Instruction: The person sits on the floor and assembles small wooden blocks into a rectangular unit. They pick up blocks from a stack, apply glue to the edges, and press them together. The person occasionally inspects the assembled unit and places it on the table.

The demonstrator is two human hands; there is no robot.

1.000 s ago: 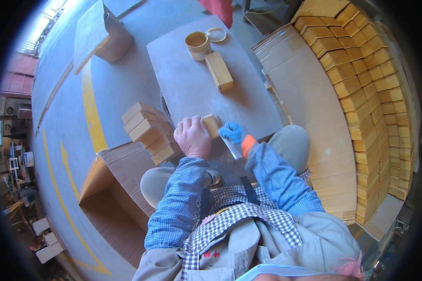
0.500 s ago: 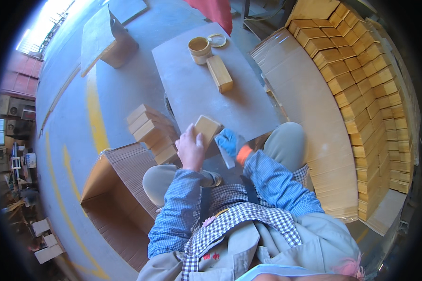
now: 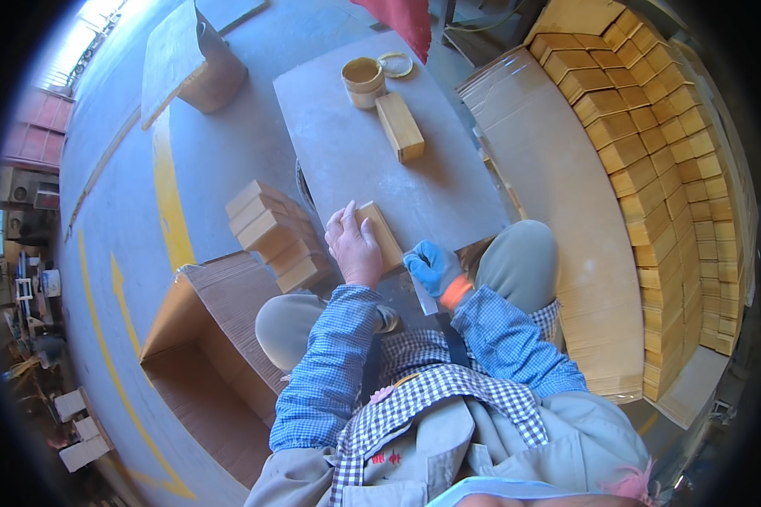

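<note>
My bare left hand [image 3: 354, 246] grips the left side of a wooden block [image 3: 379, 236] at the near edge of the grey table [image 3: 330, 110]. Just right of the block is my right hand [image 3: 435, 267], in a blue glove with an orange cuff. Its fingers are closed round a pale, flat, blade-like strip [image 3: 424, 297] that points down toward my lap; its upper part is hidden in the glove. Farther up the table lies a second wooden block [image 3: 400, 128], beside an open tub of tan paste [image 3: 364, 83]. The tub's round lid [image 3: 396, 65] lies to its right.
Several wooden blocks [image 3: 272, 228] are stacked left of the table. An open cardboard box [image 3: 220, 338] stands by my left knee. On my right, cardboard [image 3: 558, 186] lies before tall rows of stacked blocks [image 3: 643, 160]. A curved board [image 3: 190, 72] stands at far left.
The block in my left hand has been turned, showing a longer face now. My right hand, with the pale strip, has moved slightly right and nearer to me, away from the block.
</note>
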